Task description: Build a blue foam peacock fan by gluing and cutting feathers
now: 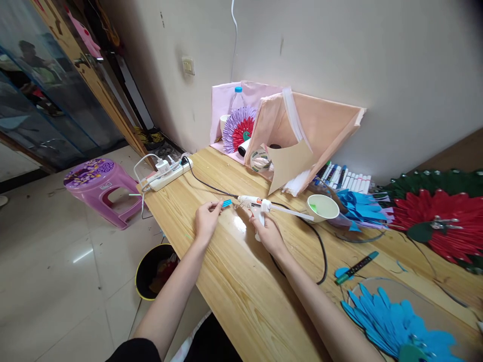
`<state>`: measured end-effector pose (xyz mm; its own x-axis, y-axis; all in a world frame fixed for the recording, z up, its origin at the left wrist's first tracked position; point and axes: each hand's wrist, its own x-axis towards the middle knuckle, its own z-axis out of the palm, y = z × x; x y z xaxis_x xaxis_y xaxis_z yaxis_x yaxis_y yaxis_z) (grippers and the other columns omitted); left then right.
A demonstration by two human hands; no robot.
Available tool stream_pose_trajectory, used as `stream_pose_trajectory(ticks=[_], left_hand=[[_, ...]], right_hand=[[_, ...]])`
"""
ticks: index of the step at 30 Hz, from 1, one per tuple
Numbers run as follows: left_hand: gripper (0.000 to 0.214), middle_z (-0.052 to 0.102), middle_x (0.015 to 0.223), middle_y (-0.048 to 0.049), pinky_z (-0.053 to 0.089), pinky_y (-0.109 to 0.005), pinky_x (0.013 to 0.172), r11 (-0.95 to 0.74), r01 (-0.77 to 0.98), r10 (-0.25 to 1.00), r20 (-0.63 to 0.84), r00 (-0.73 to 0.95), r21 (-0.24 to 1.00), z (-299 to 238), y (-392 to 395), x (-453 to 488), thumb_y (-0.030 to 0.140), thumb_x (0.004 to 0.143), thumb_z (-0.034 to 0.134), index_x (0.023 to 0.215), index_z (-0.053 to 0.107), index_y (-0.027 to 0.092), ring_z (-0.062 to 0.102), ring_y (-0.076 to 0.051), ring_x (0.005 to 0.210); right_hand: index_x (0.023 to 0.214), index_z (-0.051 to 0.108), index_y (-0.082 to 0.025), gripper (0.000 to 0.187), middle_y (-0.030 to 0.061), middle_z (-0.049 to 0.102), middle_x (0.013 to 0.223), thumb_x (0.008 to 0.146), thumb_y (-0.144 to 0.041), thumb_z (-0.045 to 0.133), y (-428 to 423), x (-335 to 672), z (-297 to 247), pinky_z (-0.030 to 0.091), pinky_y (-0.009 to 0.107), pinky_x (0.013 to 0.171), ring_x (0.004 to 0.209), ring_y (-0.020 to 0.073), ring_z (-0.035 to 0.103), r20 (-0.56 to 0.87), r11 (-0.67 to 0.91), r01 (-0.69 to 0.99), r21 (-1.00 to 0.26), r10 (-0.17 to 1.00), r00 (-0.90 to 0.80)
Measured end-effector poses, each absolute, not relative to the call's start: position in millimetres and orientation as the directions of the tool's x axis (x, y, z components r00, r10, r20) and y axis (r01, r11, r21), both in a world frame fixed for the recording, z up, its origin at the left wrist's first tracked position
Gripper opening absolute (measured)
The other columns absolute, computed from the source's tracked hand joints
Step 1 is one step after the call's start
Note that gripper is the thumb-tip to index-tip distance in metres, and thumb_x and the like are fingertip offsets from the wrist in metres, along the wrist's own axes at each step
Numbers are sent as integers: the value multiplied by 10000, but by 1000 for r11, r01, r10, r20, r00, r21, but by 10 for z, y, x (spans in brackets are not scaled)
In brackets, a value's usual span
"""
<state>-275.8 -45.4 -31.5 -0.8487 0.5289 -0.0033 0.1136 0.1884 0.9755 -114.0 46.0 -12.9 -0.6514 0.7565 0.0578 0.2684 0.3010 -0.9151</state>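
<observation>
Between the thumb and fingers of my left hand [207, 220] is a small blue piece [227, 203], too small to make out in detail. My right hand [270, 234] is wrapped round the handle of a white hot glue gun [253, 201]. The gun's nozzle points left at the blue piece, a short gap apart from it. A clear glue stick [293, 212] sticks out of the gun's back end. From the gun's area a black cord [211, 187] runs over the wooden table [241, 301].
A power strip [169, 173] lies at the table's left edge, above a black bin [145, 274] and a pink stool [101, 188]. A white bowl [322, 207] stands right of the gun. Blue [396, 322] and red [445, 226] petal crafts lie at right, near a marker [356, 268].
</observation>
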Motion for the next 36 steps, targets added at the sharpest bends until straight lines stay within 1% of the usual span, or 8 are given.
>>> stream_pose_trajectory(ticks=[3, 8, 13, 18, 21, 28, 32, 36], left_hand=[[278, 680, 679, -45, 449, -235, 599, 180, 114, 532, 1, -847, 977, -300, -466, -2759, 414, 703, 628, 749, 691, 147, 609, -151, 626], [316, 681, 692, -66, 443, -230, 593, 147, 108, 564, 6, -825, 983, -189, -477, -2647, 423, 702, 627, 766, 677, 117, 602, -143, 625], [340, 669, 652, -63, 394, -210, 489, 160, -45, 689, -144, -711, 986, -12, -506, -2367, 447, 662, 658, 712, 680, 111, 552, -111, 531], [339, 668, 646, -53, 388, -197, 489, 175, -116, 786, -210, -582, 978, 126, -456, -2068, 446, 629, 692, 720, 695, 120, 542, -107, 559], [292, 659, 615, -43, 390, -200, 494, 222, -81, 846, -233, -479, 972, 173, -326, -1866, 411, 649, 685, 693, 696, 123, 538, -107, 543], [206, 690, 661, -67, 463, -250, 614, 220, 21, 954, -210, -214, 975, 208, 87, -1304, 324, 671, 668, 652, 695, 120, 613, -164, 634], [244, 673, 617, -55, 436, -236, 543, 282, -11, 955, -282, -89, 959, 158, 195, -1099, 362, 649, 681, 659, 687, 118, 586, -147, 564], [284, 648, 585, -41, 381, -208, 474, 291, 16, 956, -290, -30, 957, 79, 194, -1033, 405, 650, 674, 651, 677, 121, 525, -113, 505]], right_hand=[[832, 602, -160, 283, 30, 619, 729, 814, -355, 398, 564, -1216, -109, 421, 273, 634, 666, 180, 560, 113, 350, 295, -889, 792, -600], [842, 596, -145, 272, 76, 618, 772, 830, -314, 384, 796, -1507, -127, 414, 313, 695, 738, 212, 547, 238, 528, 397, -750, 777, -583], [863, 599, -157, 190, 95, 620, 847, 805, -277, 463, 839, -1555, -121, 401, 359, 792, 835, 234, 524, 246, 569, 425, -704, 757, -605], [996, 583, -143, 229, 121, 608, 949, 814, -251, 496, 693, -895, 65, 421, 380, 820, 927, 247, 529, 261, 611, 407, -678, 719, -644], [946, 587, -171, 191, 82, 618, 911, 870, -272, 443, 576, -308, 180, 470, 312, 703, 786, 184, 579, 256, 527, 353, -773, 768, -587], [903, 604, -196, 163, 65, 658, 891, 847, -332, 535, 376, 584, 140, 507, 336, 739, 815, 192, 624, 233, 403, 366, -839, 873, -428], [907, 606, -196, 175, 66, 657, 895, 839, -347, 549, 304, 766, 61, 526, 340, 747, 834, 191, 629, 192, 292, 351, -890, 936, -294], [892, 617, -196, 170, 61, 662, 883, 831, -344, 560, 260, 829, 4, 530, 344, 754, 823, 188, 633, 157, 243, 351, -904, 954, -256]])
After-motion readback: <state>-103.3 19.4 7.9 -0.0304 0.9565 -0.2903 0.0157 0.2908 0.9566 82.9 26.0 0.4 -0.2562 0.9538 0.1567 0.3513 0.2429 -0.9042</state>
